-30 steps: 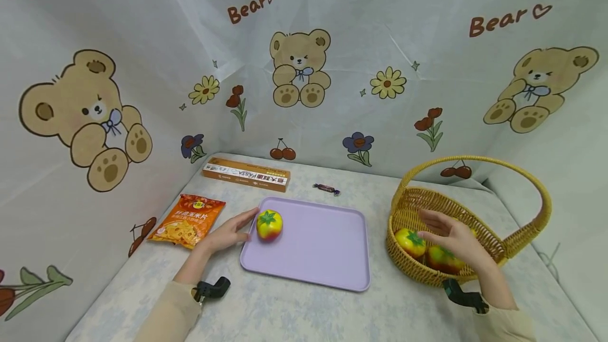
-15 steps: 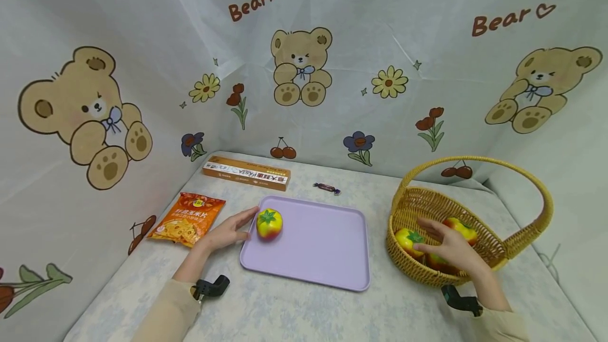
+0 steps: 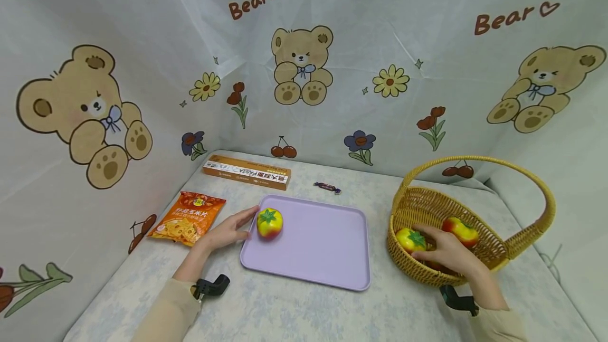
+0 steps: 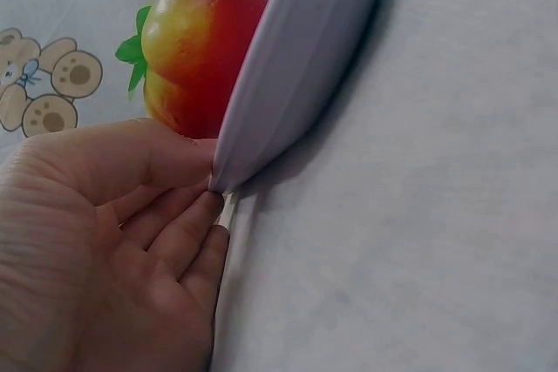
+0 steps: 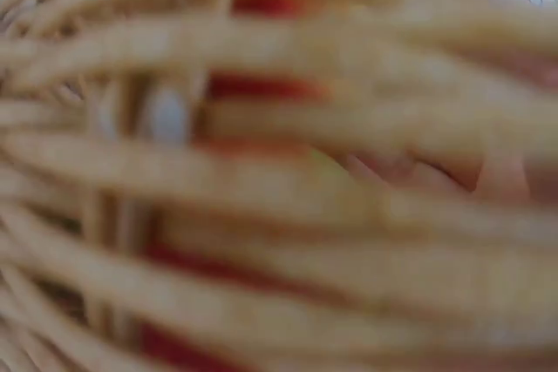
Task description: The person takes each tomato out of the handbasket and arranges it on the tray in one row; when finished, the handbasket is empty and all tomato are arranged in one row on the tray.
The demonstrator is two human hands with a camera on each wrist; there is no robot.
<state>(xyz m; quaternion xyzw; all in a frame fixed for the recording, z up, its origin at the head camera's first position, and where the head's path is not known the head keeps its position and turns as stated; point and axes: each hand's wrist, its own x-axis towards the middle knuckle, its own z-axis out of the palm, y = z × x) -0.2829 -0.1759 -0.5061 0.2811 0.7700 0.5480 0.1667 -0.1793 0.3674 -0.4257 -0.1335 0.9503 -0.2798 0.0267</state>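
My left hand [image 3: 229, 232] pinches the left rim of a lilac tray [image 3: 318, 241] between thumb and fingers; the left wrist view shows the thumb on the rim [image 4: 288, 76]. Just inside that rim sits a glossy red-and-yellow fruit with a green leafy top [image 3: 269, 224]. My right hand [image 3: 448, 249] reaches into a wicker basket [image 3: 404, 265], its thumb and fingers spread at the right side of a similar leafy-topped fruit [image 3: 409, 239]. Another red-and-yellow fruit [image 3: 459, 232] lies behind the hand, and one beneath is mostly hidden. Blurred wicker [image 5: 288, 198] screens most of the right wrist view.
An orange snack bag [image 3: 187, 218] lies left of the tray. Behind it are a long pasta box [image 3: 247, 172] and a small wrapped candy [image 3: 327, 188]. The basket's tall handle [image 3: 475, 160] arches over its opening. A bear-print cloth [image 3: 304, 120] hangs at the back.
My right hand has lowered and shifted left within the basket to the leafy-topped fruit, uncovering the fruit behind it. The left hand and tray stay in place.
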